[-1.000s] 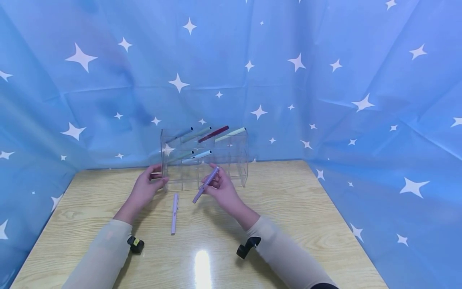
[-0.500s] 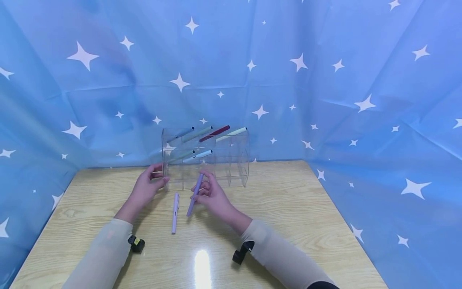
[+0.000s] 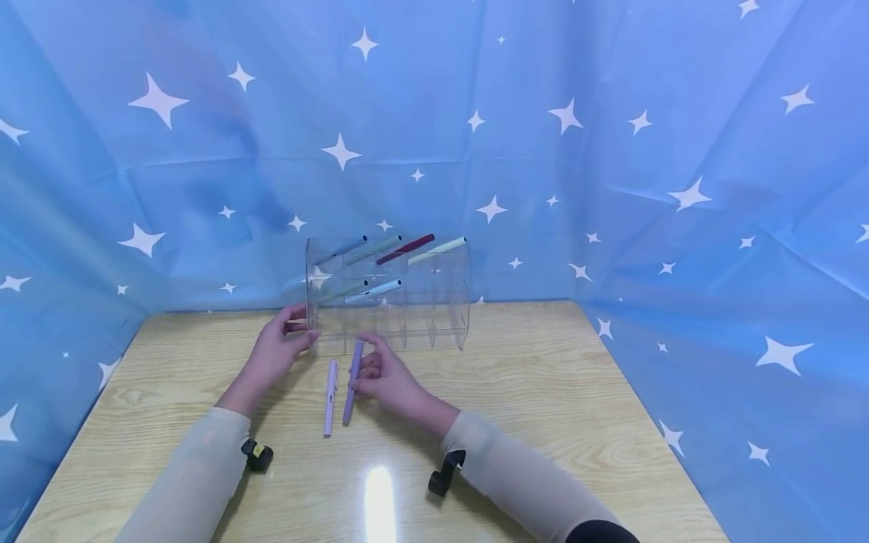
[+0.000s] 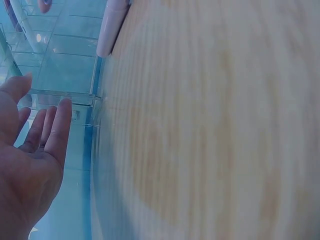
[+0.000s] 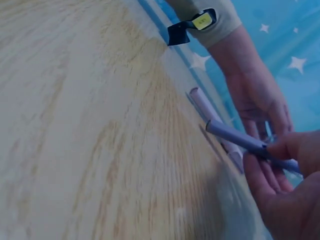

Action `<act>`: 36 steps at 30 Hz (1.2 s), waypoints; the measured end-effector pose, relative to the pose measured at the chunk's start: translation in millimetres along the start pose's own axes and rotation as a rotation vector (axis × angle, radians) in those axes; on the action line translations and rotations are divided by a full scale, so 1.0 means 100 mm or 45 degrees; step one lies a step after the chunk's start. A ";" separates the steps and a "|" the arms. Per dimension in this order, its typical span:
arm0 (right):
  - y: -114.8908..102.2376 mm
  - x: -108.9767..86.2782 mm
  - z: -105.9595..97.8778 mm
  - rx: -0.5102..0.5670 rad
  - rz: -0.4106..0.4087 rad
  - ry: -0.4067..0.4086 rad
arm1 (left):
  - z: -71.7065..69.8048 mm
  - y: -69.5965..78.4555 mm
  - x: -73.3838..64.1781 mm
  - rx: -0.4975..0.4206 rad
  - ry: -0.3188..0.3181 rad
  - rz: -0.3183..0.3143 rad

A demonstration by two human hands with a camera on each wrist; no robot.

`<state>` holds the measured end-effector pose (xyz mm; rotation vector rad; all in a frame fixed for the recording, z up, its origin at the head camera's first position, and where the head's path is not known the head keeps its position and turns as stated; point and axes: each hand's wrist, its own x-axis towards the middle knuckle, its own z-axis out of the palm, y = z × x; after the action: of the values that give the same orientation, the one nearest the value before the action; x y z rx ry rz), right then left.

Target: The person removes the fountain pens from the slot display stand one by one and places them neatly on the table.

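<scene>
My right hand [image 3: 391, 382] pinches a purple pen [image 3: 353, 383] between thumb and fingers, low over the table just right of a paler lilac pen [image 3: 330, 398] lying there. In the right wrist view the held pen [image 5: 235, 134] crosses in front of the lilac pen [image 5: 205, 102]. My left hand [image 3: 274, 348] holds the left side of a clear acrylic pen holder [image 3: 424, 341], thumb at its front corner and fingers along the side. The left wrist view has those fingers [image 4: 57, 130] against the clear wall.
Several pens lean in the holder's compartments: a dark red pen [image 3: 406, 249], a pale green one [image 3: 437, 250] and a light blue one [image 3: 373, 292] among them. A starry blue curtain [image 3: 516, 151] hangs behind the wooden table [image 3: 543, 392].
My right hand has moved left and toward me with the purple pen, which has swung nearly parallel to the lilac pen. The left hand stays at the holder.
</scene>
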<state>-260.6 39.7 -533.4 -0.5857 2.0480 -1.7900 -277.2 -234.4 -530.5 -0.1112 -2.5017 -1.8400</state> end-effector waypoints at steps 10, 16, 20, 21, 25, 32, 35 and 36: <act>0.01 0.06 0.08 -0.113 0.058 -0.053 | 0.00 -0.02 0.02 -0.014 -0.001 0.011; -0.01 0.09 0.08 -0.165 0.122 -0.071 | -0.01 -0.02 0.02 -0.007 -0.003 0.007; -0.02 0.12 0.08 -0.178 0.167 -0.083 | -0.01 -0.02 0.02 -0.007 -0.003 0.007; -0.01 0.13 0.08 -0.184 0.174 -0.087 | -0.01 -0.02 0.02 -0.006 -0.002 0.006; -0.01 0.17 0.07 -0.198 0.193 -0.097 | 0.00 -0.03 0.02 0.011 0.001 0.001; -0.05 0.18 0.08 -0.226 0.225 -0.114 | 0.00 -0.02 0.02 0.031 0.004 -0.007; -0.07 0.19 0.09 -0.245 0.240 -0.114 | 0.00 -0.02 0.02 0.030 0.004 -0.015; -0.07 0.20 0.09 -0.251 0.243 -0.112 | 0.00 -0.02 0.02 0.028 0.003 -0.017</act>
<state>-272.5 21.1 -527.9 -0.4947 2.1547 -1.4424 -279.5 -234.5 -532.3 -0.0921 -2.5268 -1.8153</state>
